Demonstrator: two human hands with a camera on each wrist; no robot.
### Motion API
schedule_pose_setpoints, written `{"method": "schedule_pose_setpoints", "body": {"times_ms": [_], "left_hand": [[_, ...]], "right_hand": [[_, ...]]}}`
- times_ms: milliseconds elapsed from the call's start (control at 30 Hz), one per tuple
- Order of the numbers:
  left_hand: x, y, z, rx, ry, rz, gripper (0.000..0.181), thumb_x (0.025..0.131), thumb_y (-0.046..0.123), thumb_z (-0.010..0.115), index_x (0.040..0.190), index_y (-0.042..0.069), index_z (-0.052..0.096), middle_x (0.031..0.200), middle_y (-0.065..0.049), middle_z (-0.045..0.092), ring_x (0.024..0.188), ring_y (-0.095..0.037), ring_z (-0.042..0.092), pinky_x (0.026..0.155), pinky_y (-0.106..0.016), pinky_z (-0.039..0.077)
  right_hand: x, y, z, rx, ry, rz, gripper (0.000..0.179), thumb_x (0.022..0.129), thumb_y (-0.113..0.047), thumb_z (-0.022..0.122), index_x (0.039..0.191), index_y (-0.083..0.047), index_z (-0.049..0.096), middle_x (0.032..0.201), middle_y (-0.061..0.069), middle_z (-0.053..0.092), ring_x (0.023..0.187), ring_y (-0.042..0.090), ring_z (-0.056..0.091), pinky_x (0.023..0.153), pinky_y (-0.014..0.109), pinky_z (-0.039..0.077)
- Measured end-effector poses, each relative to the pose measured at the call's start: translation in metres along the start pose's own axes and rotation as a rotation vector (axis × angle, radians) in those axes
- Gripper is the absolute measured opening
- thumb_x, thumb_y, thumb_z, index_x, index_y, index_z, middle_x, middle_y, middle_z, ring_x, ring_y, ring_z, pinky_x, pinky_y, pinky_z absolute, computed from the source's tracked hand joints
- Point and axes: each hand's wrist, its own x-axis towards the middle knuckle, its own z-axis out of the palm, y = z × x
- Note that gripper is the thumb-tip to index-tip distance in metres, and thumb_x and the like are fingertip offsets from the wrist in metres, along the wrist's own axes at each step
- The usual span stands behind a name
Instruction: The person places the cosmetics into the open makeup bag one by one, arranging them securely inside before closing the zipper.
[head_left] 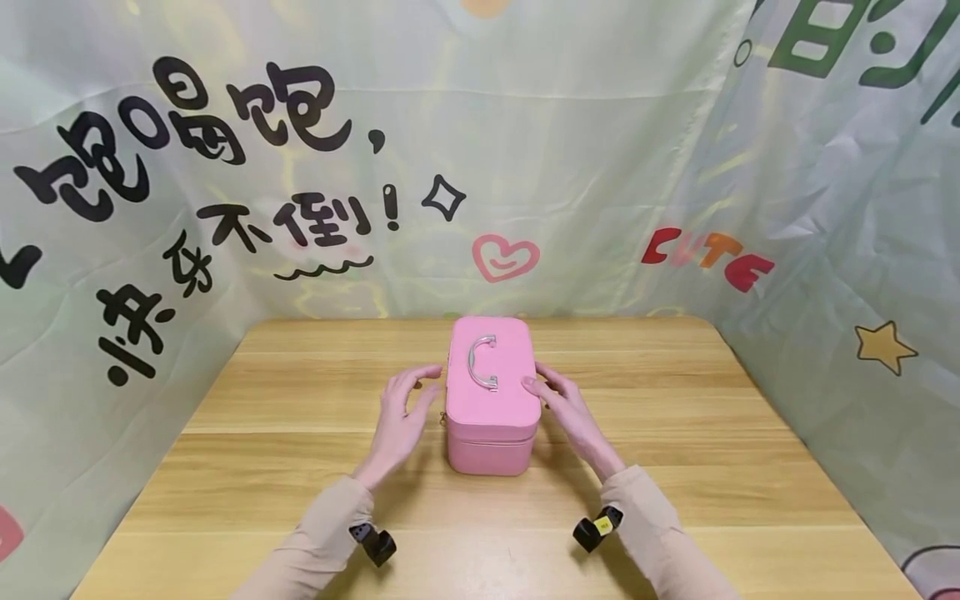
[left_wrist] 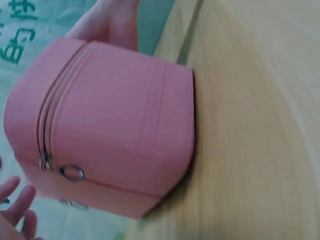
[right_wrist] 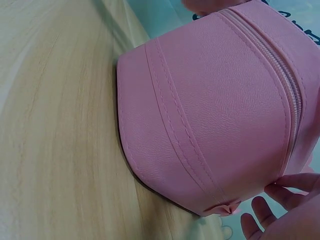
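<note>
A pink zippered case (head_left: 491, 408) with a silver carry handle (head_left: 472, 362) on its lid stands upright on the table. On its left side my left hand (head_left: 400, 421) hovers just apart, fingers spread and slightly bent. The left wrist view shows the case's zipper pull (left_wrist: 45, 161) and a metal ring (left_wrist: 73, 173) below the lid line. My right hand (head_left: 573, 412) touches the right side, thumb at the lid's edge. In the right wrist view, fingertips (right_wrist: 285, 181) rest by the end of the visible zipper (right_wrist: 287, 75), near a small pink bow-like piece (right_wrist: 224, 209).
The case stands on a wooden table (head_left: 300, 450). Printed cloth (head_left: 420, 125) with lettering and drawings hangs behind the table and along both sides. Each forearm carries a small black camera (head_left: 372, 543) on a beige sleeve (head_left: 318, 533).
</note>
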Motion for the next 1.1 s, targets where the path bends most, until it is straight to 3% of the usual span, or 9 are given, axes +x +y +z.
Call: {"method": "schedule_pose_setpoints", "body": {"times_ms": [200, 333, 467, 600, 733, 1100], "left_hand": [[-0.005, -0.013, -0.009, 0.054, -0.183, -0.101, 0.036, 0.087, 0.001, 0.062, 0.122, 0.007, 0.069, 0.106, -0.007, 0.074, 0.098, -0.019, 0.058, 0.089, -0.042, 0.04], [-0.008, -0.015, -0.013, 0.086, -0.265, -0.137, 0.029, 0.087, 0.007, 0.069, 0.116, 0.011, 0.073, 0.109, -0.003, 0.075, 0.103, -0.023, 0.06, 0.094, -0.042, 0.04], [-0.01, -0.015, -0.017, 0.076, -0.283, -0.145, 0.022, 0.088, 0.015, 0.074, 0.111, 0.014, 0.075, 0.108, -0.002, 0.076, 0.105, -0.024, 0.063, 0.097, -0.045, 0.044], [-0.01, -0.017, -0.018, 0.084, -0.28, -0.099, 0.017, 0.089, 0.017, 0.075, 0.105, 0.015, 0.077, 0.099, 0.001, 0.076, 0.1, -0.017, 0.065, 0.095, -0.049, 0.048], [-0.01, -0.018, -0.018, 0.098, -0.276, -0.069, 0.009, 0.09, 0.016, 0.074, 0.098, 0.017, 0.077, 0.091, 0.006, 0.074, 0.093, -0.012, 0.064, 0.092, -0.049, 0.049], [-0.01, -0.016, -0.023, 0.136, -0.344, -0.03, 0.006, 0.092, 0.017, 0.072, 0.093, 0.02, 0.077, 0.092, 0.008, 0.076, 0.089, -0.007, 0.065, 0.089, -0.04, 0.053]], "right_hand": [[0.0, 0.002, 0.001, 0.001, -0.002, -0.001, 0.062, 0.098, -0.033, 0.055, 0.153, -0.007, 0.042, 0.154, 0.018, 0.047, 0.131, 0.029, 0.048, 0.098, 0.033, 0.038], [0.0, 0.002, 0.001, 0.005, -0.003, -0.003, 0.062, 0.098, -0.032, 0.055, 0.153, -0.006, 0.042, 0.155, 0.018, 0.047, 0.133, 0.03, 0.048, 0.097, 0.032, 0.038], [0.001, 0.002, 0.002, 0.011, -0.005, -0.001, 0.063, 0.098, -0.034, 0.055, 0.153, -0.007, 0.041, 0.156, 0.017, 0.045, 0.136, 0.03, 0.047, 0.097, 0.031, 0.037], [0.002, 0.001, 0.002, 0.012, 0.0, 0.001, 0.063, 0.097, -0.034, 0.055, 0.153, -0.007, 0.041, 0.156, 0.017, 0.046, 0.135, 0.03, 0.047, 0.096, 0.031, 0.037], [0.002, 0.001, 0.003, 0.009, 0.008, 0.0, 0.062, 0.098, -0.034, 0.056, 0.153, -0.009, 0.043, 0.154, 0.015, 0.049, 0.124, 0.021, 0.051, 0.095, 0.032, 0.037], [-0.003, 0.001, 0.001, -0.042, 0.033, -0.146, 0.064, 0.099, -0.023, 0.06, 0.158, -0.019, 0.034, 0.155, 0.014, 0.046, 0.109, 0.022, 0.05, 0.091, 0.029, 0.041]]}}
